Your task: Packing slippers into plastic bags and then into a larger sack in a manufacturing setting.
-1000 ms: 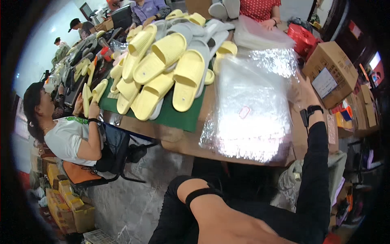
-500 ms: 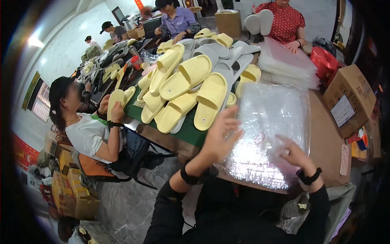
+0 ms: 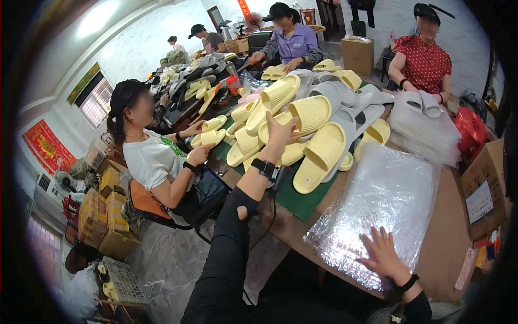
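Note:
My left hand [image 3: 280, 134] reaches into a pile of slide slippers, its fingers closed around the heel end of a pale yellow slipper [image 3: 311, 114]. Another yellow slipper [image 3: 318, 162] lies just in front of it, over a grey slipper [image 3: 345, 132]. Flat on the stack of clear plastic bags [image 3: 388, 183] rests my right hand [image 3: 384, 254], fingers spread and nothing held. Part of the gripped slipper is hidden behind my left hand.
Under the pile is a green mat [image 3: 302, 205]. A cardboard box [image 3: 483, 189] stands at the right, near a pink phone-like thing [image 3: 464, 269]. A co-worker on the left holds yellow slippers [image 3: 209, 138]; another, in red, handles light grey slippers [image 3: 422, 102] by more bags.
My left hand has moved from above the bags to the yellow slipper and taken hold of it. My right hand has lowered onto the bags. The view has swung left.

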{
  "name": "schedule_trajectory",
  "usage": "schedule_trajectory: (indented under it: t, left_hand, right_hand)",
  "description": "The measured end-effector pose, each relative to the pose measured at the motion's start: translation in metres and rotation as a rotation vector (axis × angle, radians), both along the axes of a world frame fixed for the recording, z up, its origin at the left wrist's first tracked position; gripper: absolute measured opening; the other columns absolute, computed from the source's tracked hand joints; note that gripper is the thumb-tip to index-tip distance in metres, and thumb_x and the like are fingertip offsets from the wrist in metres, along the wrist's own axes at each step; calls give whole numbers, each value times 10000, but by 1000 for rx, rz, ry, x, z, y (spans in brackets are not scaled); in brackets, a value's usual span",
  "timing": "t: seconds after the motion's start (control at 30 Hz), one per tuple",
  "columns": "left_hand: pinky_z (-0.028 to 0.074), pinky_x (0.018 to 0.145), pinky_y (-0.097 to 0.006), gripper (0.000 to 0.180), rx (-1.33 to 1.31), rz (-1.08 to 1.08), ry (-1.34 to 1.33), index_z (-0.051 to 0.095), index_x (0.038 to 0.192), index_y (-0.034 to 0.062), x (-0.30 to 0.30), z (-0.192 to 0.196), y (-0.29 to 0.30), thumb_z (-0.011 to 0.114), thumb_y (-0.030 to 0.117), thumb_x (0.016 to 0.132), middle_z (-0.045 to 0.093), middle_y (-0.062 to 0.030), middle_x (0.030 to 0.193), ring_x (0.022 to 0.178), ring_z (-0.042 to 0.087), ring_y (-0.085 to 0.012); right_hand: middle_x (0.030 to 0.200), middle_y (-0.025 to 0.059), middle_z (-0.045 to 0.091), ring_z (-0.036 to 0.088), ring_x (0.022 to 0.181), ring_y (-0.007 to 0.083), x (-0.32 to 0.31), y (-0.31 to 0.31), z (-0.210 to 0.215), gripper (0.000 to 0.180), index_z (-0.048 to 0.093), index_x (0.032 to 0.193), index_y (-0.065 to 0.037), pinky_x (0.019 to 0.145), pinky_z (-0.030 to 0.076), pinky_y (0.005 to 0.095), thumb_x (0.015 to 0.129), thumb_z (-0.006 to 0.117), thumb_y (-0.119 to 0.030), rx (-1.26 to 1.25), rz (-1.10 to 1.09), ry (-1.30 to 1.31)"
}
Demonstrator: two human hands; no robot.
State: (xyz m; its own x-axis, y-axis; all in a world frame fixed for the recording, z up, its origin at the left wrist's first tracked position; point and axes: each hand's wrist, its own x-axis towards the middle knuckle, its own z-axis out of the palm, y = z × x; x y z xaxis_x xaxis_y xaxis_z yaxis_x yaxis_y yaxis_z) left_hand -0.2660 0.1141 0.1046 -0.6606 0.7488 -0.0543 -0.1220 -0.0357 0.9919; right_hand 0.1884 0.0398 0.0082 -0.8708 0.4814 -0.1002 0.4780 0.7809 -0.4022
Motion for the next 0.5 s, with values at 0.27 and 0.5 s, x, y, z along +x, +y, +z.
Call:
schedule_trajectory:
  t: [0.27, 0.5]
  left_hand:
    - [537, 558, -323, 1037, 231, -113, -112, -123, 1420, 173, 5, 19, 27, 692, 91, 783, 571, -132, 942, 663, 606, -195]
    - [533, 582, -337, 779, 125, -170, -7, 166, 1354, 55, 4, 16, 47, 635, -67, 744, 524, -187, 1122, 848, 619, -243]
  right_hand:
    - [1445, 201, 285, 171, 1345, 451, 12, -1, -16, 772, 367, 1389, -135, 1070, 109, 602, 777, 602, -543, 14, 54, -4]
    - [1472, 192, 243, 114, 1370, 433, 11, 8, -13, 809, 370, 1393, -129, 1082, 53, 589, 752, 629, -551, -54, 64, -30]
